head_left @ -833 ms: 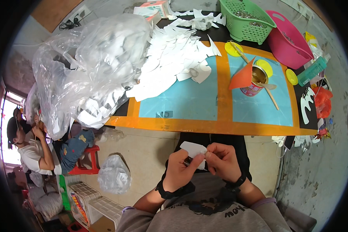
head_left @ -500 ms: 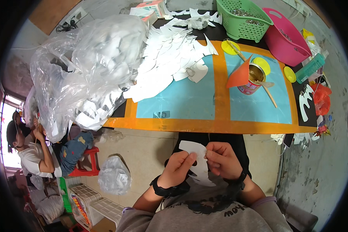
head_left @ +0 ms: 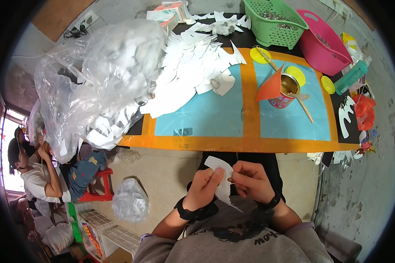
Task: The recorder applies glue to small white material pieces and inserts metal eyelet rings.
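Over my lap, in front of the table edge, I hold a white cut-out sheet piece with a curved edge and a pointed lower end. My left hand is closed on it, thumb on top and fingers beneath. At the piece's right edge, the fingertips of my right hand are pinched together. A small thin thing shows at those fingertips, too small to name. On the table ahead lies a heap of similar white cut-outs, one with a metal ring on it.
A large clear plastic bag of white pieces covers the table's left. To the right stand an open can of brown paste with a stick, an orange sheet, a green basket and a pink basket. Another person sits at left.
The white piece has turned in my hands, so its lower part looks narrower. My right fingertips have shifted slightly down along its edge, and the small thin thing shows there now.
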{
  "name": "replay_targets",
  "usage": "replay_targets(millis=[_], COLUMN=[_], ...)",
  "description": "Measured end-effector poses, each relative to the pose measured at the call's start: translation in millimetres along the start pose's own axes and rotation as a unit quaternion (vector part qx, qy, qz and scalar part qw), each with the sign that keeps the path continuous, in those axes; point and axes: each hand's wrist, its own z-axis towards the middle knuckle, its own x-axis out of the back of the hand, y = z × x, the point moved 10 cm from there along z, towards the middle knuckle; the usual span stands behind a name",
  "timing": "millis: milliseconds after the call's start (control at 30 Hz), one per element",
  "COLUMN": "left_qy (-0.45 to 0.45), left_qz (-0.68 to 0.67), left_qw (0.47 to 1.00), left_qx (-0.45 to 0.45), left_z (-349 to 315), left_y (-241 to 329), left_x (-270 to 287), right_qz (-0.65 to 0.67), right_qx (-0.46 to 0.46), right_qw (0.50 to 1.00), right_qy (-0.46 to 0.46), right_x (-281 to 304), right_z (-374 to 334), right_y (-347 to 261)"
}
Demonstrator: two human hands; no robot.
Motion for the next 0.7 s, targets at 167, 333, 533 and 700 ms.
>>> replay_targets(millis=[167,333,533,700], left_qy=[0.030,0.089,0.074,0.112], left_qz=[0.049,0.246,0.445,0.450], left_qw=[0.998,0.907,0.767,0.788], left_qx=[-0.002,-0.331,-0.457,-0.405], left_z=[6,-13,-40,-37], left_y=[30,80,92,80], left_x=[4,2,-15,-4], right_qz=[-0.150,-0.167,-0.082,-0.135], right_qx=[0.051,0.114,0.095,0.096], right_qw=[0.987,0.977,0.991,0.984], right_qy=[-0.019,0.074,0.056,0.064], right_x=[4,4,6,8], right_z=[-3,-9,-11,-12], right_y=[-16,-41,-32,-33])
